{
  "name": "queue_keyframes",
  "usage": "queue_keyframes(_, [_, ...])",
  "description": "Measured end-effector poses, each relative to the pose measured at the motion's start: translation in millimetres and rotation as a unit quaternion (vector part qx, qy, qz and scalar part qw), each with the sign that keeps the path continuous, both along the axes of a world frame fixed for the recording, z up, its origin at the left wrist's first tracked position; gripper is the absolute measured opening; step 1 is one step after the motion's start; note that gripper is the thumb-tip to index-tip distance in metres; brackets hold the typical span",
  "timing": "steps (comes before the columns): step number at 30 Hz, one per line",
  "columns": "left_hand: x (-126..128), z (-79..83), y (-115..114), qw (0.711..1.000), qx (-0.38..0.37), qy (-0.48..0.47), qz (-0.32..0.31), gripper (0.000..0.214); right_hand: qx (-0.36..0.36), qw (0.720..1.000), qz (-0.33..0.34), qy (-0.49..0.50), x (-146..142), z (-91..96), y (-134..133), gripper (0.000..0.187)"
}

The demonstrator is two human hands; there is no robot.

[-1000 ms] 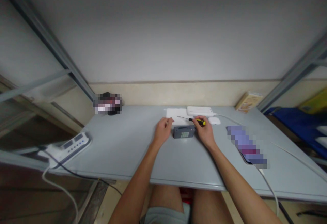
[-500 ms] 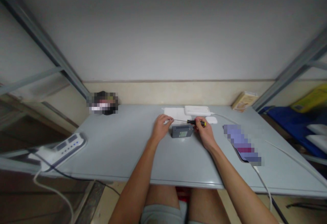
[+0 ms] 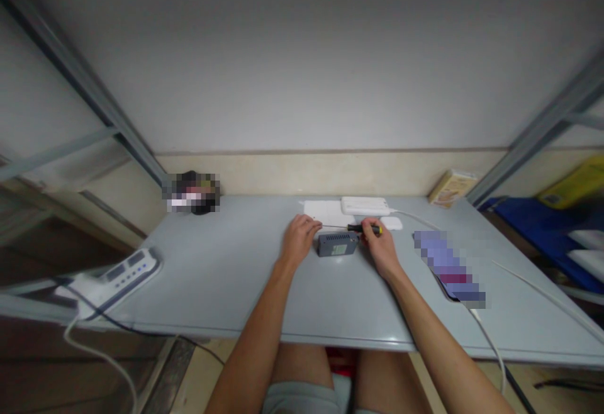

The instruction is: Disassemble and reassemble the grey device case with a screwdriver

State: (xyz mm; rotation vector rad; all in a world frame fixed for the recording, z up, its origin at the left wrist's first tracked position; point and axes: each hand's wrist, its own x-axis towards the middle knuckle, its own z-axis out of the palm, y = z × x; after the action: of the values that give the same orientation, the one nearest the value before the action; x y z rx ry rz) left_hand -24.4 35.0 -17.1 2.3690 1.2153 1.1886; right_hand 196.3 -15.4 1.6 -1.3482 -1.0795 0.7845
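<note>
Just beyond the vented box (image 3: 338,245), a screwdriver (image 3: 353,228) held crosswise

At the far left, a white power strip (image 3: 113,283) with a row of small lights lies slantwise by the edge of the pale grey surface (image 3: 212,269). A white cable (image 3: 101,353) hangs below it, and a dark cable (image 3: 95,309) runs across its near end. Farther back, near the wall, stands a dark object (image 3: 206,204) whose details are masked by pixelation.

Near the middle, the person's left grip (image 3: 298,238) has its fingertips drawn together at the tip of the screwdriver's thin shaft; whether they pinch the metal or something tiny, I cannot tell. Behind this lies a white sheet (image 3: 325,208). The vented box, dark grey with slots and a pale label, rests on the surface between the two forearms, on the near side of the shaft.

To its right, the right grip (image 3: 380,244) is closed around the screwdriver's black-and-yellow handle, the shaft pointing left. Beyond are a white flat block (image 3: 365,205) with a cable running off to the right and, nearer, a small white rounded case (image 3: 391,223). Farther right lies a phone (image 3: 446,266), its screen pixelated, with a white charging cable (image 3: 477,314) at its near end. Behind it, a cream-and-yellow carton (image 3: 453,188) leans at the back.
</note>
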Motion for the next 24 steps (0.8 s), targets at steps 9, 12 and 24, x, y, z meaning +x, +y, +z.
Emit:
queue_keyframes(9, [1, -0.3, -2, 0.999, -0.016, 0.038, -0.011, 0.025, 0.021, 0.999, -0.021, 0.023, 0, 1.4, -1, 0.050])
queue_keyframes(12, [0, -1.3, -2, 0.998, -0.008, 0.050, -0.023, 0.026, 0.044, 0.996, -0.018, 0.072, 0, 3.9, -1, 0.051])
queue_keyframes(24, [5, 3.2, -3, 0.998, 0.014, -0.053, 0.025, 0.037, 0.141, 0.972, -0.103, 0.157, 6, 14.5, 0, 0.053])
